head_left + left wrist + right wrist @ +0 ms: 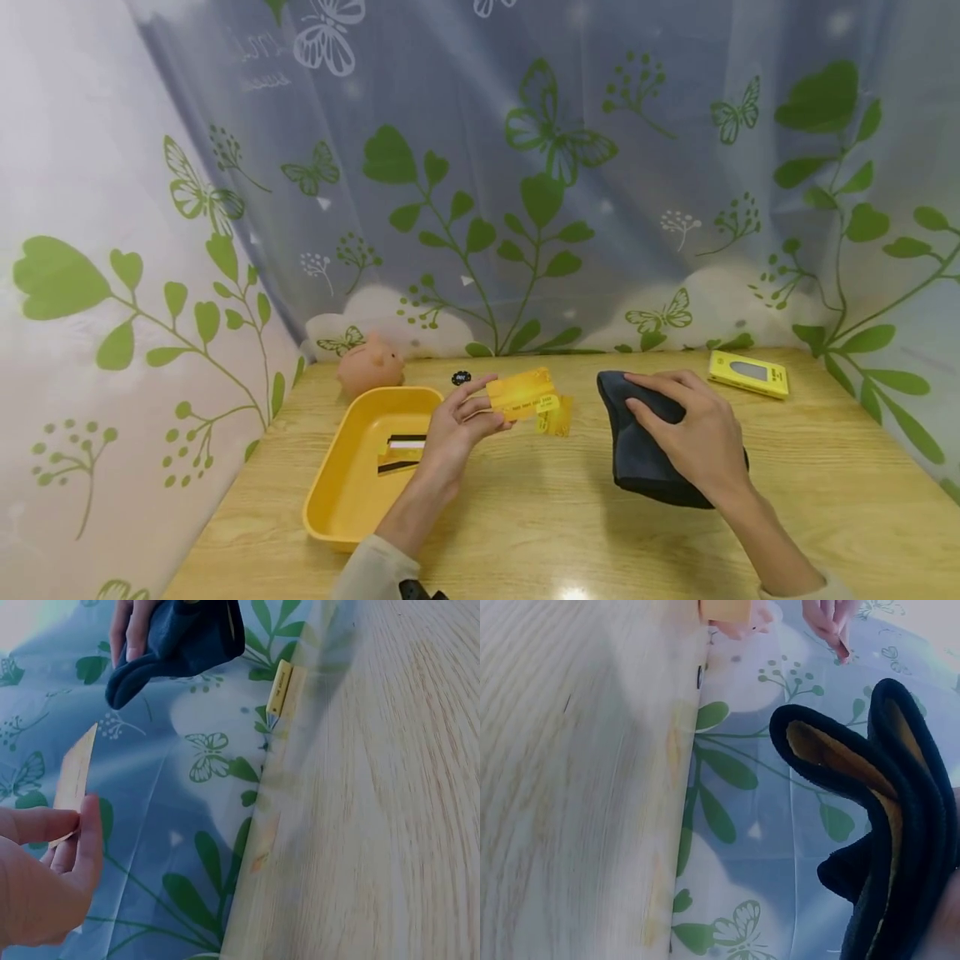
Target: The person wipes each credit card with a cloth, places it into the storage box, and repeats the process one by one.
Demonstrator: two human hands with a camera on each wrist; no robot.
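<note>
two hands are raised over the wooden desk (555,533). the left hand (459,429) has its grip pinched on a yellow card (522,394), thumb against fingers, the card held up in the air near the middle. a second yellow card (562,417) lies on the desk, partly behind the first one in the head view. the right hand (693,425) has its grip clasped around a dark blue cloth pouch (633,450), lifted off the desk; the right wrist view shows tan lining inside its folds. to the left is a yellow tray (341,496) with black-striped cards (397,457) in it, partly covered by the left arm. behind stand a pink piggy bank (369,371) and a black chip (461,377); a yellow box (748,375) lies at the back right.
</note>
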